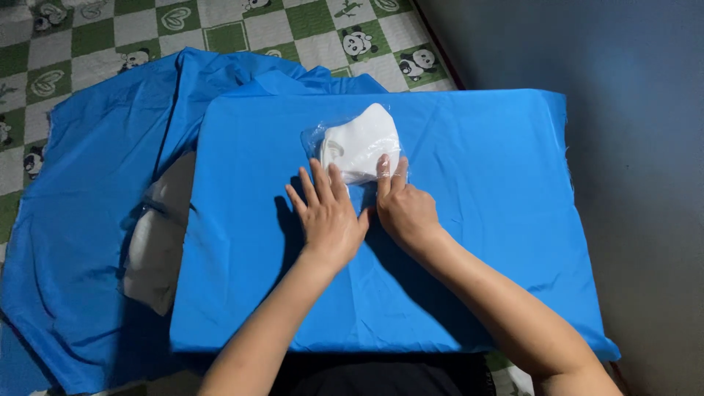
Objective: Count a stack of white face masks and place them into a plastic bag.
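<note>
White fabric face masks in a clear crinkly plastic bag [359, 147] sit just above the middle of the frame, lying flat on a bright blue sheet of smooth cloth [477, 220] that's spread over a flat rectangular board or cushion. Both hands are right at the lower edge of that packet. Left hand [330, 216] lies palm down, fingers spread and pointing up the frame, fingertips touching the bottom left of the bag, so nothing is gripped, it's just flat and open. Right hand [403, 209] is pressed up beside it, index finger resting on the lower right corner of the plastic, the other fingers loosely curled on the cloth, also not clamped on anything.

Further out, more of the same blue fabric [88, 205] is bunched up across the left side, with a pale grey-white padded piece [158, 242] poking out from under it. Upper left shows a green and white checkered mat with panda prints [147, 29]. Right side is a dark grey wall [631, 110].
</note>
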